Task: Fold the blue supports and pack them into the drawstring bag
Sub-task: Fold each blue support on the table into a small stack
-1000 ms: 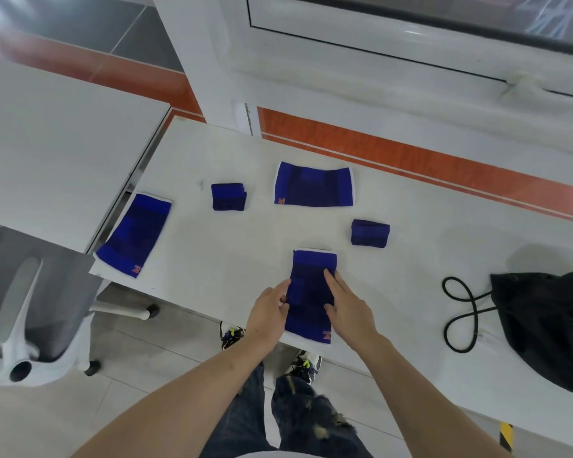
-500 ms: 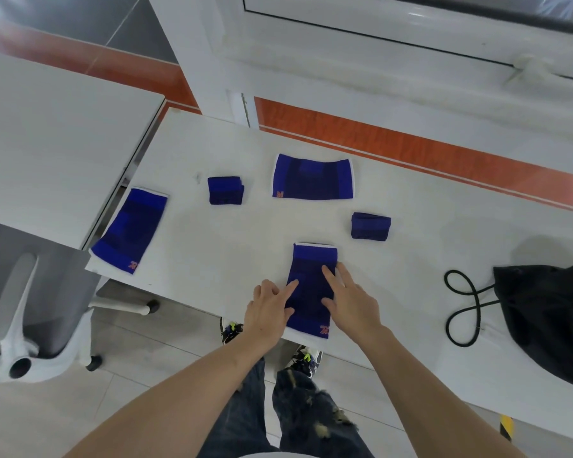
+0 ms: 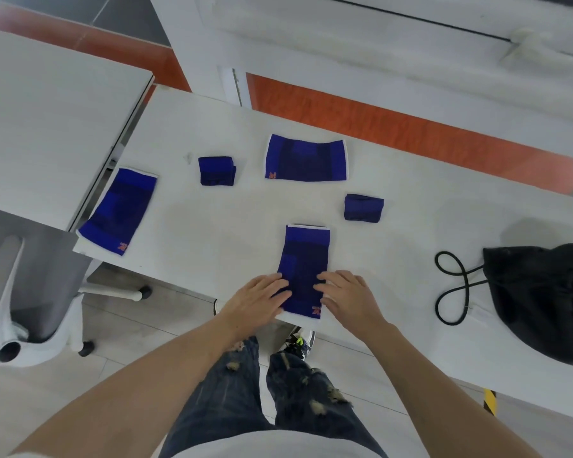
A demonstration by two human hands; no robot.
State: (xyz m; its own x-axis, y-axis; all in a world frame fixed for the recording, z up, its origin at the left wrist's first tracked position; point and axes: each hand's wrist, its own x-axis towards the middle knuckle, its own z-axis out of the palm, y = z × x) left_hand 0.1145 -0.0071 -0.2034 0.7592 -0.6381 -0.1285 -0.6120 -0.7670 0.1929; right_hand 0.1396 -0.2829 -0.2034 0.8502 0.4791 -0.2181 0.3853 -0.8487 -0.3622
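Support under my hands: a flat blue support (image 3: 305,269) lies lengthwise at 6 o'clock on the worktop (image 3: 212,233), its near end at the front edge, orange logo at the near right corner.
Left hand: my left hand (image 3: 258,300) rests flat on the support's near left edge, fingers spread, gripping nothing.
Right hand: my right hand (image 3: 348,297) lies flat on the near right edge, fingertips on the cloth, clamped on nothing.
Other flat supports: one (image 3: 306,158) spread sideways at 12 o'clock; another (image 3: 118,211) at 9 o'clock, tilted, at the worktop's left corner.
Folded supports: a small folded one (image 3: 216,170) at 11 o'clock; another (image 3: 363,208) at 2 o'clock, just beyond the support I press.
Drawstring bag: the black bag (image 3: 543,302) lies at 3 o'clock, well apart from the supports, its cord (image 3: 452,285) looped on the worktop towards me.
Beyond: a white chair (image 3: 17,309) at 8 o'clock, beside the worktop.
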